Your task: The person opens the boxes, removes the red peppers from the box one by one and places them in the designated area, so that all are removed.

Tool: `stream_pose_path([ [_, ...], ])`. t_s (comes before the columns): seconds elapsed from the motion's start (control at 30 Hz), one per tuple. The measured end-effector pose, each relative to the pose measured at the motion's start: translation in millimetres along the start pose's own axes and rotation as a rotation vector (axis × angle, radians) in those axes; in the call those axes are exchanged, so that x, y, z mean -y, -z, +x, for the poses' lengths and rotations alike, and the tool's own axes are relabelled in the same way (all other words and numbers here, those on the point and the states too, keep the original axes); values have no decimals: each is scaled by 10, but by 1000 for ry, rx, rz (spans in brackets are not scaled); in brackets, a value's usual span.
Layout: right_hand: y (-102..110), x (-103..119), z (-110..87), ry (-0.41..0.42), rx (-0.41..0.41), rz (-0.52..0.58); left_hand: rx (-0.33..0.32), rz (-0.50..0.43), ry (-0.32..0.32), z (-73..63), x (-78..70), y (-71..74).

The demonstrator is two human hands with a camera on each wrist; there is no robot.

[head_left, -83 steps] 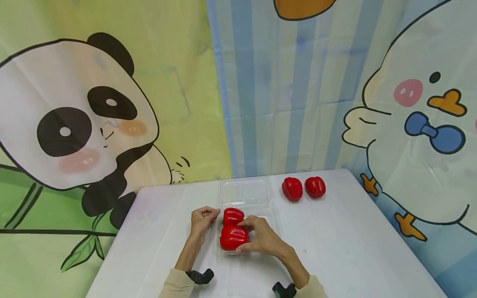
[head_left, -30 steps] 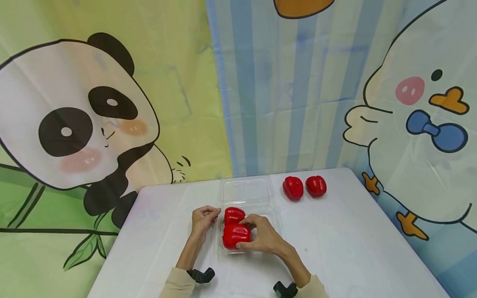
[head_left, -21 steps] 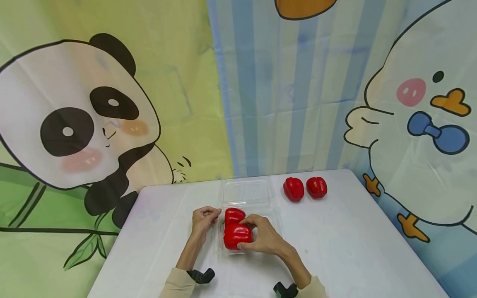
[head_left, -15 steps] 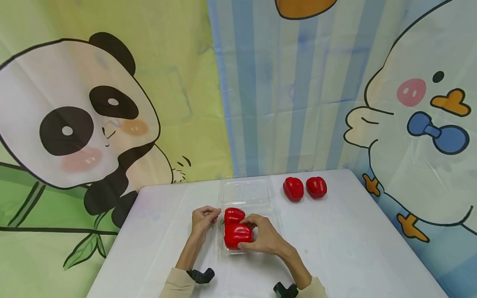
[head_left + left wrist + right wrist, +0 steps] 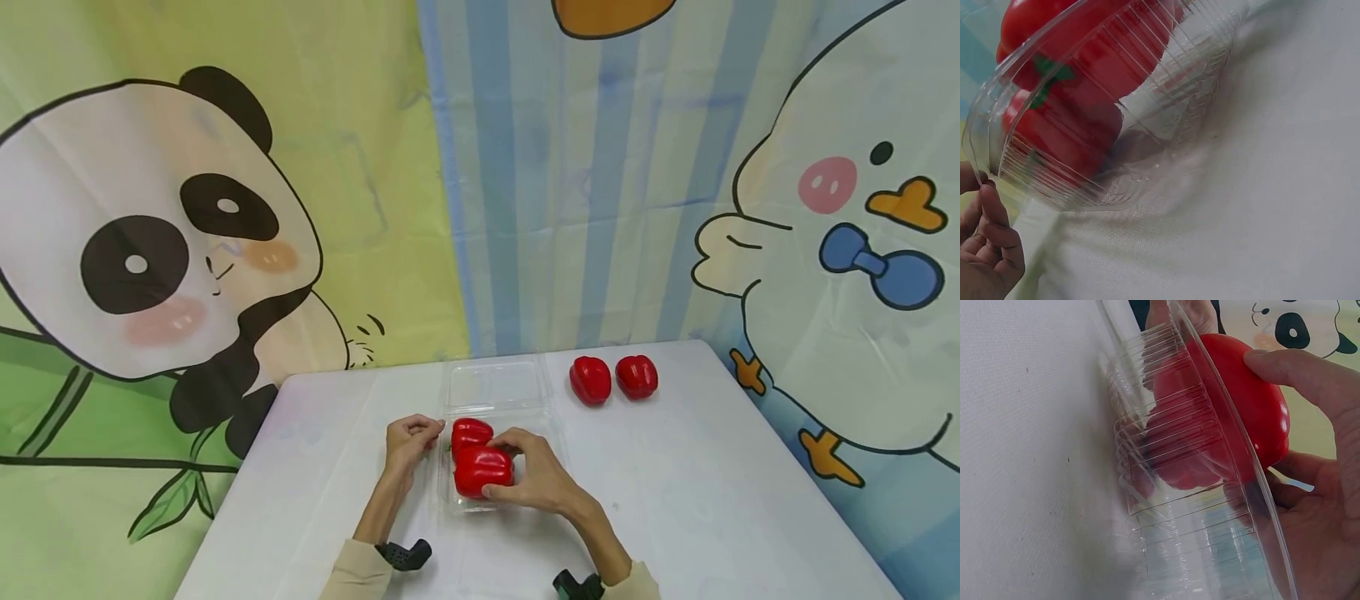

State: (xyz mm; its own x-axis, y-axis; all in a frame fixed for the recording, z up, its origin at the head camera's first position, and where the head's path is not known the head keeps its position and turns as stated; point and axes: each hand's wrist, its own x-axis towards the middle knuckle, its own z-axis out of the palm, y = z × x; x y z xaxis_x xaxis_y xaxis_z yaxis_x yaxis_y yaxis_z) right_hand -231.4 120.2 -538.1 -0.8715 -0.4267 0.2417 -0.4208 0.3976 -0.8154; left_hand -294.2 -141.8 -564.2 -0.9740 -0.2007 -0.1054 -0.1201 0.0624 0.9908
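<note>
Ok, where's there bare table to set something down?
Right of the right hand, nearer than the two loose peppers; left of the left hand, to the table edge. Crowded: between the hands, with the clear container, inner pepper and gripped pepper.

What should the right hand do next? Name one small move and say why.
Probably lower the front red pepper and let go: the right hand grips it partly inside the clear container, its top standing above the rim, while the left hand pinches that rim, likely steadying it.
</note>
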Motion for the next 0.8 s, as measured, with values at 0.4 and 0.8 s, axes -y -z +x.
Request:
stream_pose_path([
  [0.4, 22, 18, 0, 7, -22, -1, 6, -10, -3, 9, -10, 0],
  [0.8, 18, 19, 0, 35, -61, -8, 8, -18, -2, 10, 8, 6],
])
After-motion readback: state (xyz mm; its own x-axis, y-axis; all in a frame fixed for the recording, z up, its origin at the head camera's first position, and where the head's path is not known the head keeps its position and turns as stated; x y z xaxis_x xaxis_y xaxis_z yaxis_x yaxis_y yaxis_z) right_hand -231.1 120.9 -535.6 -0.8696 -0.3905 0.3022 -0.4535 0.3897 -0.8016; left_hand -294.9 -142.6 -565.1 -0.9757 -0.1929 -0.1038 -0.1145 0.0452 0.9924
